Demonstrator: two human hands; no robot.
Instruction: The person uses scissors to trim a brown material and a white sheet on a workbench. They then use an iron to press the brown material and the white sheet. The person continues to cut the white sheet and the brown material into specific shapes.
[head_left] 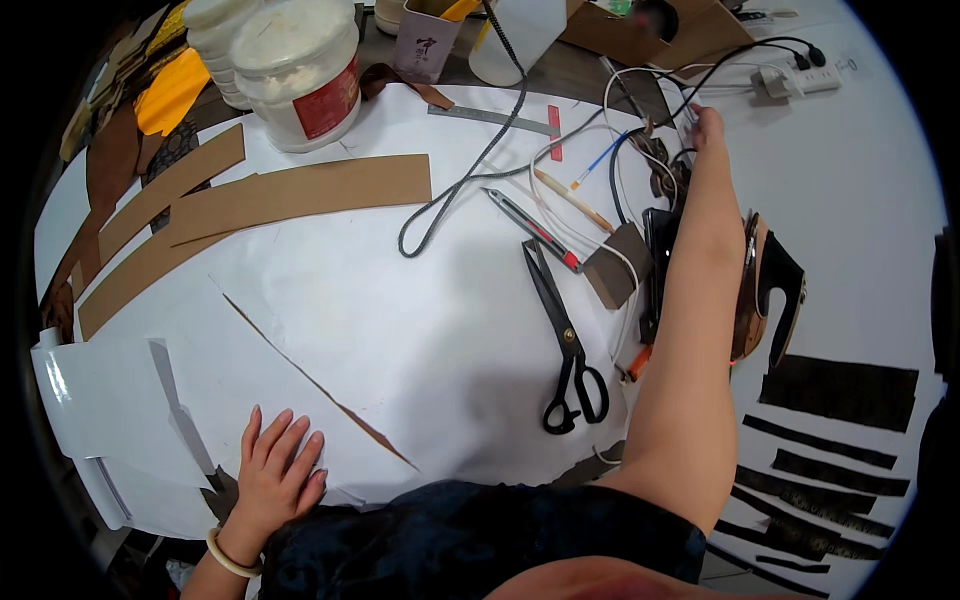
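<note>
White paper [470, 340] spreads beneath the left hand [278, 465], which rests flat, fingers slightly spread; sliding under pressure could crease the sheet. Tangled cables [655, 165] lie just beside the right hand [706, 128]; I cannot tell whether it holds anything, but a snag could jerk them. To the left hand's right, the scissors [568, 340] might be knocked by a sweeping arm [690, 350]. Just beyond the left fingertips, pulling could lengthen a slit [370, 426].

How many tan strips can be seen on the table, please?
3: the upper strip at upper left, the lower strip just below it, and the crossing strip over the lower one's far end. More may be hidden underneath.
</note>
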